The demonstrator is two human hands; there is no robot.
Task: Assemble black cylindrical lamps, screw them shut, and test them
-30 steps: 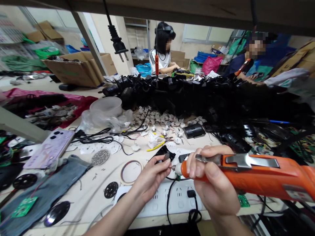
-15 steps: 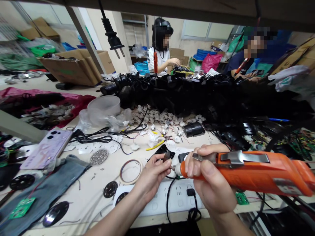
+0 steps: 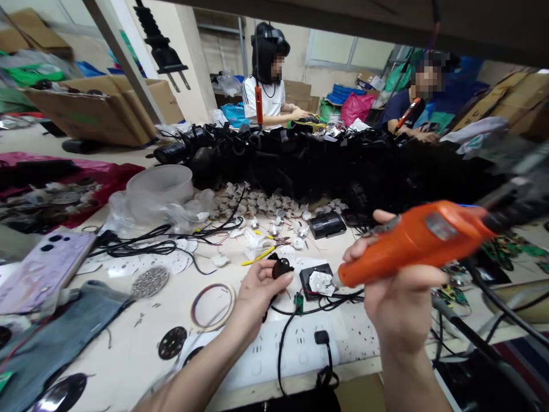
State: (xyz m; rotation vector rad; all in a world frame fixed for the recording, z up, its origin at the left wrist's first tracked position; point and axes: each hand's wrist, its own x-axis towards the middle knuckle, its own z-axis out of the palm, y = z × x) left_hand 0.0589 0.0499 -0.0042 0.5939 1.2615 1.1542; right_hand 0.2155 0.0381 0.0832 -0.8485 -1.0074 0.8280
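Note:
In my left hand is a small round black plastic part, pinched between thumb and fingers above the table. My right hand is wrapped round an orange electric screwdriver, its nose pointing left. Just left of that nose, a white motor piece sits on a square black part; whether the tip touches it I cannot tell. A small green circuit board hangs on wires between my hands. Below them lies a white power strip with a black plug in it.
A roll of tape, a metal mesh disc and a purple phone lie to the left. Yellow-handled pliers and many white motors are beyond. A black heap spans the back; two people sit behind it.
My right hand has swung the screwdriver away from the part in my left hand, its rear end now raised. My left hand has shifted slightly left, and the view has turned a little right.

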